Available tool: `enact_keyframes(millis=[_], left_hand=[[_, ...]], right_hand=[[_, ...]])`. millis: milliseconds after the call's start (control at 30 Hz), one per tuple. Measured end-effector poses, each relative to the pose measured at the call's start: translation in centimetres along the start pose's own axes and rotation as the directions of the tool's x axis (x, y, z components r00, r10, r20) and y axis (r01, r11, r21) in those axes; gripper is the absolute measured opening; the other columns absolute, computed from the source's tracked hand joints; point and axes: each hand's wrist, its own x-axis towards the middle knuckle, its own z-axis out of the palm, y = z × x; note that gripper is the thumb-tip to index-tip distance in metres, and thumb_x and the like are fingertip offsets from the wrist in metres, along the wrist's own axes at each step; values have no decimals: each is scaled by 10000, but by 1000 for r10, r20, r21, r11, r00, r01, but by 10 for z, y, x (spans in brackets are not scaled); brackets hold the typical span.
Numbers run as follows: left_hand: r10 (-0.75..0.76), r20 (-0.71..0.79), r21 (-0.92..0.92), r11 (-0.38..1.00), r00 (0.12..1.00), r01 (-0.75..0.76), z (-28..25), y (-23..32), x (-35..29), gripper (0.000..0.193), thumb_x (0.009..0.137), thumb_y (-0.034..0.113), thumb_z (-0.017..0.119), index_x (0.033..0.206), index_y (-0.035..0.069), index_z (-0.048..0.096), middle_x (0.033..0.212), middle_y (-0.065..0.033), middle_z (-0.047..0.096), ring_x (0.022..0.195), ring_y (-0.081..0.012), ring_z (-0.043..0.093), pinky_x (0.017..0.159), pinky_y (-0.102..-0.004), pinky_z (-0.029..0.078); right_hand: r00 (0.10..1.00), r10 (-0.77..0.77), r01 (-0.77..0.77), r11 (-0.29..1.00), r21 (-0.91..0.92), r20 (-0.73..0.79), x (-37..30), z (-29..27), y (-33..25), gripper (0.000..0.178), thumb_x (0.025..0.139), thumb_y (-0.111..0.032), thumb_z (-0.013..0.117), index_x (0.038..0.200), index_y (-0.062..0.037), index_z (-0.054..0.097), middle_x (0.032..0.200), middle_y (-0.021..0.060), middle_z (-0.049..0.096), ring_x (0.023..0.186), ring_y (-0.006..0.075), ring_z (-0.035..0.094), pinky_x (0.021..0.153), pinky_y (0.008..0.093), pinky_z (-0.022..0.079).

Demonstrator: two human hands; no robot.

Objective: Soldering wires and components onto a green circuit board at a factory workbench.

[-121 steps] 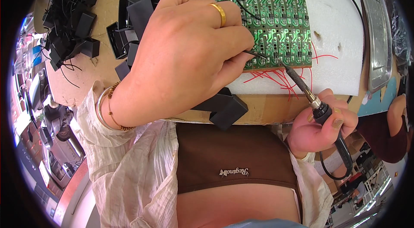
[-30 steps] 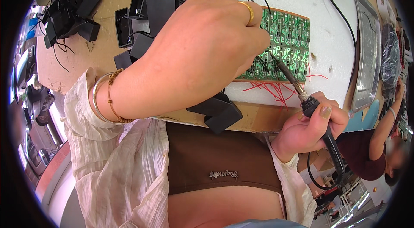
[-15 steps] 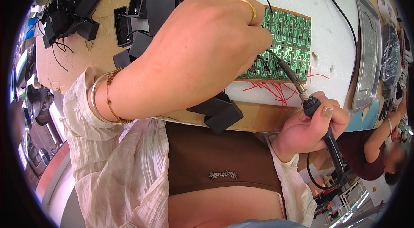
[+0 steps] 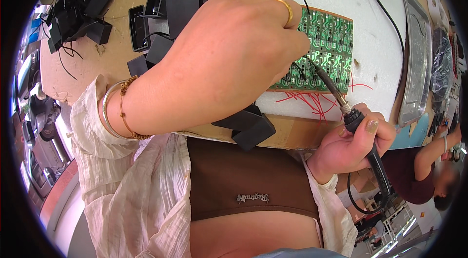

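A green circuit board panel (image 4: 329,38) lies on white foam, with red wires (image 4: 314,104) fanned out along its near edge. My right hand (image 4: 353,141) grips a soldering iron (image 4: 353,120) by its black handle. The iron's tip reaches the board right by my left fingertips. Over the board's left part, my left hand (image 4: 234,53) is closed with its fingers pressed together; what they pinch is hidden. A dark wire end (image 4: 298,70) shows on the board just under that hand. Black plastic cases (image 4: 183,7) with black leads lie beyond my left wrist.
More black cases (image 4: 78,14) are heaped at the far left, and another case (image 4: 253,131) sits at the table's near edge. A metal tray (image 4: 415,58) stands on the right beside a dark plastic bag (image 4: 441,63). A black cable (image 4: 385,9) crosses the foam (image 4: 375,53). Another person (image 4: 419,170) is at right.
The board and my left fingers have shifted very slightly to the right. The iron stays at the board in my right hand. The other person's arm has moved a little.
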Motion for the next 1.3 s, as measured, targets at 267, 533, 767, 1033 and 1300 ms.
enact_keyframes(millis=[267, 533, 767, 1033, 1300], left_hand=[[10, -9, 3, 1000, 1000, -9, 0, 0, 0, 108, 619, 39, 634, 712, 69, 586, 668, -16, 498, 592, -191, 441, 576, -293, 324], [8, -14, -1, 1000, 1000, -8, 0, 0, 0, 111, 617, 33, 634, 710, 68, 586, 666, -11, 496, 592, -188, 436, 572, -291, 322], [-1, 2, 8, 1000, 1000, 1, 0, 1, -1, 109, 615, 38, 638, 706, 69, 587, 670, -9, 501, 591, -188, 429, 569, -288, 322], [0, -10, 0, 1000, 1000, 0, 1, 0, -1, 111, 615, 39, 637, 708, 71, 587, 683, -9, 505, 604, -192, 427, 576, -293, 327], [-4, -1, 7, 1000, 1000, 4, -1, 0, 0, 105, 621, 43, 636, 712, 69, 589, 688, -12, 509, 609, -196, 433, 582, -293, 331]], right_hand=[[1000, -20, 21, 998, 56, -6, 0, 0, 1, 203, 762, -140, 536, 716, -31, 371, 494, 24, 360, 414, 65, 299, 397, 219, 222], [1000, -2, 1, 1000, -29, -6, 1, 1, 1, 212, 772, -143, 533, 708, -32, 363, 485, 23, 351, 407, 63, 292, 397, 215, 216], [1000, 3, -3, 1000, -13, 3, -1, -1, 0, 203, 769, -135, 526, 709, -30, 363, 485, 22, 350, 406, 63, 292, 394, 216, 213], [998, -20, 21, 1000, 12, -53, -1, -1, 2, 204, 770, -148, 525, 715, -27, 369, 482, 37, 357, 401, 65, 285, 397, 215, 227], [991, -85, 91, 995, 51, -99, 0, -5, 6, 231, 777, -177, 537, 687, -40, 373, 483, 25, 348, 405, 64, 276, 406, 215, 224]])
